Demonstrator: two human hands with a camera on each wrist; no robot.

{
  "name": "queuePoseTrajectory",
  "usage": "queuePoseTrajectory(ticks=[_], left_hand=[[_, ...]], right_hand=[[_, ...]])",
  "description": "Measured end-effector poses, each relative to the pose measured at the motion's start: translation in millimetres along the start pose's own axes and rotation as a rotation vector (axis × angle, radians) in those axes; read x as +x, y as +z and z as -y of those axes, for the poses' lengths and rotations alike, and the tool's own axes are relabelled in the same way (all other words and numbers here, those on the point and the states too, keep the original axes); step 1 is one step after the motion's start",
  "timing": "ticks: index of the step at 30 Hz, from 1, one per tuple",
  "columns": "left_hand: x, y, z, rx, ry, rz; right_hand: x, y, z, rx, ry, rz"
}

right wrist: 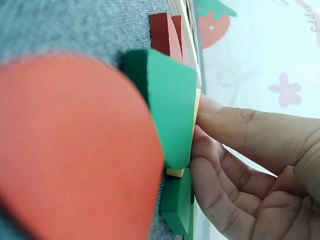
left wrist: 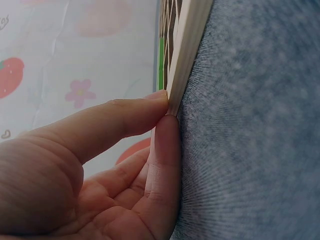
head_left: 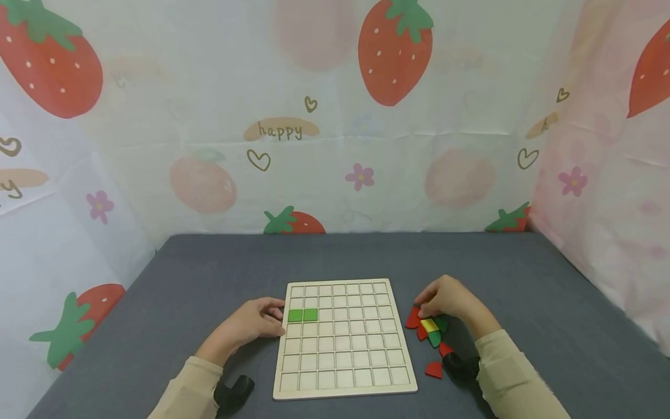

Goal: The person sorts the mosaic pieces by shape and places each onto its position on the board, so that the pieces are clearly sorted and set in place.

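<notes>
A wooden grid board [head_left: 345, 394] lies on the dark cloth, with two green squares [head_left: 302, 315] side by side in its left column area. My left hand [head_left: 256, 320] holds the board's left edge; in the left wrist view thumb and index fingertip meet at the rim. Right of the board, my right hand [head_left: 450, 299] bends over a loose pile of pieces, fingertips at the pile. There lie a yellow piece [head_left: 429, 325], a green piece [right wrist: 172, 110] and red pieces [head_left: 413, 318]. I cannot tell whether the right fingers pinch one.
Nearer me, a rounded red piece [head_left: 434, 369] lies apart from the pile. A black wrist camera [head_left: 234, 394] sits under the left sleeve. Dark grey cloth [head_left: 220, 262] covers the table, and a strawberry-print curtain [head_left: 335, 192] hangs behind it.
</notes>
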State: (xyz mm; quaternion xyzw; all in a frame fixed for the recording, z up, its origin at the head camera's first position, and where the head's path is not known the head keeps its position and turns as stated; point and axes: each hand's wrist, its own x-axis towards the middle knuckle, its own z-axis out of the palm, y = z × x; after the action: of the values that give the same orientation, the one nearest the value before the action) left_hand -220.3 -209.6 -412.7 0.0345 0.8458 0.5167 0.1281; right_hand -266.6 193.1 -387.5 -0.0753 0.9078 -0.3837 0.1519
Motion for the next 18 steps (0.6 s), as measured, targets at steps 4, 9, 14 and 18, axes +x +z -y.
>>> queuePoseTrajectory(ticks=[4, 9, 14, 18], left_hand=[[1.0, 1.2, 0.5, 0.011, 0.005, -0.007], [1.1, 1.9, 0.5, -0.001, -0.017, -0.021], [0.3, 2.0, 0.4, -0.005, -0.022, -0.018], [-0.1, 1.8, 0.0, 0.000, -0.016, -0.016]], right_hand=[[0.6, 0.2, 1.0, -0.029, -0.014, 0.011], [0.9, 0.7, 2.0, -0.054, -0.020, 0.026], [-0.4, 1.7, 2.6, -0.089, -0.020, 0.042], [-1.1, 2.1, 4.5, -0.093, -0.022, 0.030]])
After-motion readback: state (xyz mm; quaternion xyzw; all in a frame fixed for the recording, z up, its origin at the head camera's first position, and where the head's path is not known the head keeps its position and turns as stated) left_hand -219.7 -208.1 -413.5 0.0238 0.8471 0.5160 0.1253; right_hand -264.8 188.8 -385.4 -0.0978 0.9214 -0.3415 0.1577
